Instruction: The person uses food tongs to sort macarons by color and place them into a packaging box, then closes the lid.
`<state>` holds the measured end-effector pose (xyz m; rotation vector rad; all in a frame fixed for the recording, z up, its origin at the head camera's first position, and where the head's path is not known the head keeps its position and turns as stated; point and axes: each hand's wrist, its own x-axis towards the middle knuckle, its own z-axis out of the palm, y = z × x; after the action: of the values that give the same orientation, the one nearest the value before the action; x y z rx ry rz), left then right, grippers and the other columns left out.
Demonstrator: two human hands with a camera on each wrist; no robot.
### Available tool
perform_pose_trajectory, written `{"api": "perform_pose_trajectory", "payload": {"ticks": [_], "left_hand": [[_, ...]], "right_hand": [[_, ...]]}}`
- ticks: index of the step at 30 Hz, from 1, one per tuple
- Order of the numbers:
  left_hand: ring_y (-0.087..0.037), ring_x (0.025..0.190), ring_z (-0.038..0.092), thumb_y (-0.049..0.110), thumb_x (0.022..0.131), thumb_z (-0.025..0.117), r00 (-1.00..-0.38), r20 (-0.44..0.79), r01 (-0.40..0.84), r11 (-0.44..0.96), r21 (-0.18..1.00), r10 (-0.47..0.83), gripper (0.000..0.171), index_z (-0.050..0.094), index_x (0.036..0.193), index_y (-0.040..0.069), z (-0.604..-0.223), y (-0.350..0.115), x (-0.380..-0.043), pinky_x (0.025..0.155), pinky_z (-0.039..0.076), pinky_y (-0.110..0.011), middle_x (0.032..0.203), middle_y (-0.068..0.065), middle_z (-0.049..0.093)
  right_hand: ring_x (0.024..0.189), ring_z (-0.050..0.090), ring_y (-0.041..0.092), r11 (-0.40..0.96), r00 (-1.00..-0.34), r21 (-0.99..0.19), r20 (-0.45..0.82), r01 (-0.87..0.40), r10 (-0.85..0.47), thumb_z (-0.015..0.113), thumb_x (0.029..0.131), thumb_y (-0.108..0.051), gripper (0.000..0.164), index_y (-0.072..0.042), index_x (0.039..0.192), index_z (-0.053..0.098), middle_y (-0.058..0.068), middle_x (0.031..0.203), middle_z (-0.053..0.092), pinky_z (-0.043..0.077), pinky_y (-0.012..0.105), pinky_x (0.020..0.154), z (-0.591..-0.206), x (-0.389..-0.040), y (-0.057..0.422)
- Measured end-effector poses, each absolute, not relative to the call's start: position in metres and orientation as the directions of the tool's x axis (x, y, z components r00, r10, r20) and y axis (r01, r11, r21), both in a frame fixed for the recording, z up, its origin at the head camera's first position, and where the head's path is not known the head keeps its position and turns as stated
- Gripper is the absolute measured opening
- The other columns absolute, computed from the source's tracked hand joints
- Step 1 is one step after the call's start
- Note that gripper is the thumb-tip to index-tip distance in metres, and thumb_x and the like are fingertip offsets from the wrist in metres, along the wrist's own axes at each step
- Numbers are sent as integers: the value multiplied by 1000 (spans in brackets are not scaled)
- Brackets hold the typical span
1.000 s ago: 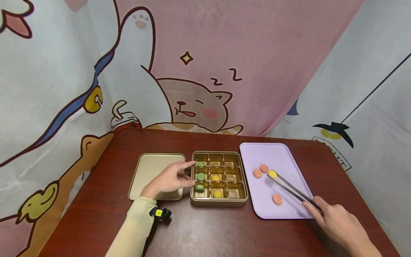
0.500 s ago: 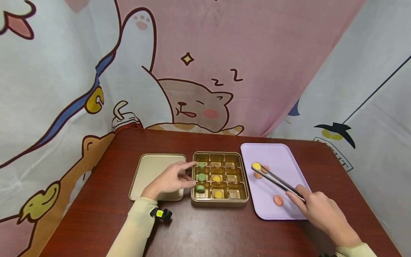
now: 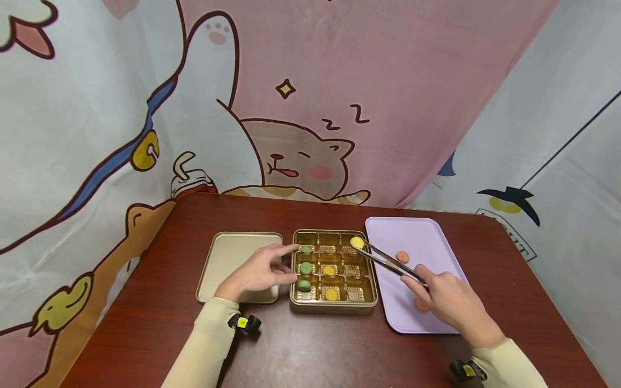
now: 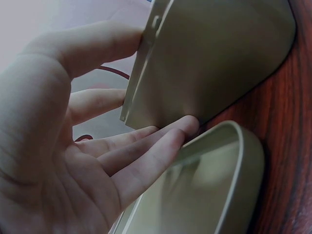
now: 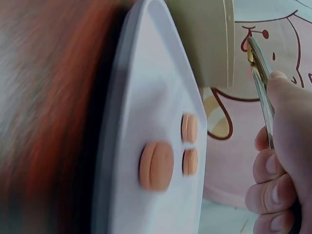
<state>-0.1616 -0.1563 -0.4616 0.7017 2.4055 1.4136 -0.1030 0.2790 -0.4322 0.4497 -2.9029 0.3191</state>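
Observation:
My right hand [image 3: 443, 299] grips metal tongs [image 3: 388, 258], whose tips pinch a yellow macaron [image 3: 357, 242] over the back right compartment of a gold box [image 3: 333, 308]. The left hand [image 3: 262, 272] has its fingers extended, with fingertips right at the box's left side. In the left wrist view, that hand's fingers reach between the box wall [image 4: 214, 63] and the lid [image 4: 229, 195]. Three green macarons [image 3: 305, 268] stand in the box's left column. Two yellow macarons [image 3: 331, 294] lie in the middle column, in its middle and front compartments.
To the right of the box lies a lilac tray [image 3: 407, 231]. In the right wrist view, three orange-pink macarons [image 5: 157, 166] rest on this tray. The gold lid [image 3: 228, 253] lies left of the box on the dark wooden table [image 3: 301, 345]. A cartoon-printed curtain [image 3: 412, 108] stands behind.
My right hand has moved left, carrying the yellow macaron in the tongs from over the tray to over the box. The left hand keeps its place at the box.

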Motion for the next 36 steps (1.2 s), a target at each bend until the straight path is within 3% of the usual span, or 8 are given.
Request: {"api": "perform_pose_trajectory", "payload": {"ticks": [2, 4, 7, 12, 15, 20, 26, 36], "left_hand": [[-17, 96, 73, 14, 92, 83, -848, 18, 275, 411, 869, 530, 78, 45, 160, 9, -461, -156, -162, 84, 64, -23, 142, -20, 52], [-16, 95, 73, 14, 92, 83, -848, 19, 278, 413, 867, 530, 78, 45, 160, 10, -461, -156, -161, 84, 64, -23, 142, -20, 52], [-16, 95, 73, 14, 92, 83, -848, 20, 280, 416, 865, 529, 77, 45, 160, 9, -461, -156, -161, 84, 64, -23, 142, -20, 52], [-17, 96, 74, 15, 92, 83, -847, 20, 280, 414, 866, 531, 77, 45, 160, 9, -461, -156, -161, 84, 64, -23, 141, -20, 52], [-17, 96, 74, 15, 92, 83, -845, 21, 279, 409, 869, 534, 77, 45, 160, 9, -461, -156, -160, 84, 64, -23, 141, -20, 52], [-18, 96, 74, 15, 92, 83, -847, 19, 277, 410, 869, 532, 77, 46, 160, 9, -461, -156, -161, 84, 64, -23, 140, -19, 52], [-17, 96, 73, 15, 92, 83, -845, 17, 274, 405, 872, 534, 77, 45, 160, 9, -461, -156, -161, 84, 64, -23, 140, -19, 52], [-16, 96, 73, 15, 93, 83, -847, 13, 277, 420, 864, 532, 77, 45, 160, 10, -460, -156, -161, 84, 64, -22, 141, -19, 52]], "right_hand": [[47, 42, 11, 927, -936, -192, 208, -323, -284, 64, 103, -51, 33, -22, 89, 56, -21, 47, 40, 35, 29, 43, -432, -107, 273], [47, 44, 13, 923, -932, -190, 208, -335, -295, 64, 104, -49, 30, -20, 103, 65, -16, 47, 44, 37, 30, 42, -432, -109, 267], [47, 50, 17, 915, -918, -183, 244, -361, -313, 67, 102, -46, 29, -19, 113, 68, -4, 50, 50, 39, 35, 39, -433, -114, 259], [47, 50, 18, 890, -876, -161, 318, -427, -363, 74, 98, -41, 27, -18, 97, 60, 2, 59, 52, 38, 37, 37, -438, -121, 247], [47, 47, 17, 889, -872, -143, 310, -436, -378, 72, 100, -42, 33, -17, 91, 53, 1, 61, 48, 37, 36, 37, -439, -124, 241], [48, 56, 24, 899, -880, -117, 288, -423, -377, 69, 100, -47, 40, -18, 82, 50, -1, 63, 41, 41, 40, 38, -439, -127, 233], [50, 58, 27, 898, -881, -127, 289, -422, -374, 70, 100, -48, 39, -18, 82, 51, -1, 78, 40, 44, 41, 39, -441, -128, 230], [53, 60, 27, 912, -907, -141, 237, -385, -347, 65, 102, -51, 40, -18, 84, 52, 0, 76, 42, 45, 41, 41, -441, -128, 230]]}}
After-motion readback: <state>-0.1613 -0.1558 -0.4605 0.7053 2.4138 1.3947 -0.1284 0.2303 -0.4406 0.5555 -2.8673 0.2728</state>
